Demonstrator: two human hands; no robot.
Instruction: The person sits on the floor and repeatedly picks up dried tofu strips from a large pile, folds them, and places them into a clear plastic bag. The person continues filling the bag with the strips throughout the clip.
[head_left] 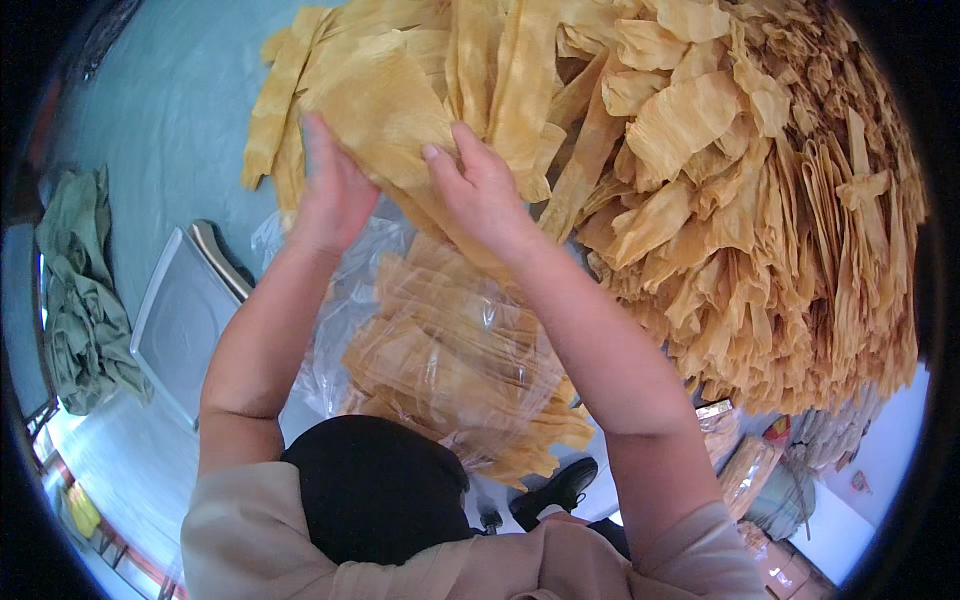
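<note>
A broad, wrinkled yellow-tan sheet, like dried tofu skin (385, 95), is held between my two hands over the table. My left hand (335, 190) grips its near left edge, the fingers partly hidden. On the near right edge my right hand (480, 190) pinches it, thumb on top and the other fingers partly out of sight. Below my wrists a clear plastic bag (340, 330) holds several similar folded sheets (440, 340). More long strips (500, 80) lie just beyond my hands, spread side by side.
A large heap of tan sheets (760, 220) fills the right side. On the left are a flat grey plate (190, 320), a curved metal handle (220, 260) and a crumpled green cloth (85, 300). A black round surface (375, 490) is below my left arm. Wrapped packages (750, 470) stand lower right.
</note>
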